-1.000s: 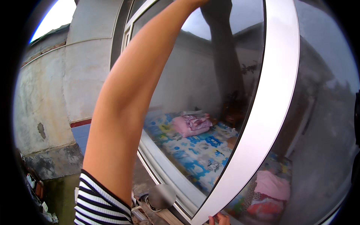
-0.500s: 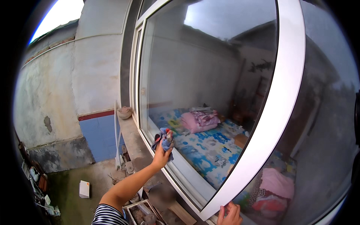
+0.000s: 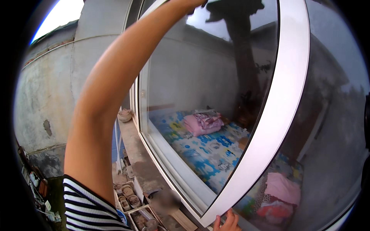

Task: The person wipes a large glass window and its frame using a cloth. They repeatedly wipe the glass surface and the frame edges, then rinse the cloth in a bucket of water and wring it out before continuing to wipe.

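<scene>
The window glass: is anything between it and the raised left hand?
Nothing visible. The left arm reaches up to the top of the window glass; the hand is cut off there. The right hand touches the white frame below.

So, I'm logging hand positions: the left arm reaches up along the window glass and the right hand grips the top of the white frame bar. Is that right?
Not quite. In the head view the right hand grips the bottom end of the white frame bar, at the lower edge of the picture, not its top. The left arm does reach up along the window glass; its hand is cut off at the upper edge.
</scene>
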`<action>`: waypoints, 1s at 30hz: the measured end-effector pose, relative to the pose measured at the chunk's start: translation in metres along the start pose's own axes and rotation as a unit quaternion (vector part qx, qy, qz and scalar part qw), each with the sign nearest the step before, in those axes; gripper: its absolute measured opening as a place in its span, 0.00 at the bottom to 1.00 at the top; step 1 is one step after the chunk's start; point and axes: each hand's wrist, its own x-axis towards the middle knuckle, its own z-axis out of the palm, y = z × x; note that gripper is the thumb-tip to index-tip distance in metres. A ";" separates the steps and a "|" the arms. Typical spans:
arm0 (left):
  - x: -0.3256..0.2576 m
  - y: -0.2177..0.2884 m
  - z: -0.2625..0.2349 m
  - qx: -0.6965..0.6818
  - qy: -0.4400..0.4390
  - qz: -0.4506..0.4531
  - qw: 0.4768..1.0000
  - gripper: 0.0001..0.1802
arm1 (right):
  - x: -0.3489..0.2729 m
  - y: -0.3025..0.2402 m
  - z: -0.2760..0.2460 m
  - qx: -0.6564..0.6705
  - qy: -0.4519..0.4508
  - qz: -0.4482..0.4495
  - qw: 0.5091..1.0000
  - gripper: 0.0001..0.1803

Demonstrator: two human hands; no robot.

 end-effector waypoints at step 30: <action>-0.691 -0.173 0.022 -0.005 0.118 -0.636 0.763 0.40 | 0.000 -0.003 -0.027 -0.017 -0.027 0.008 0.999 0.25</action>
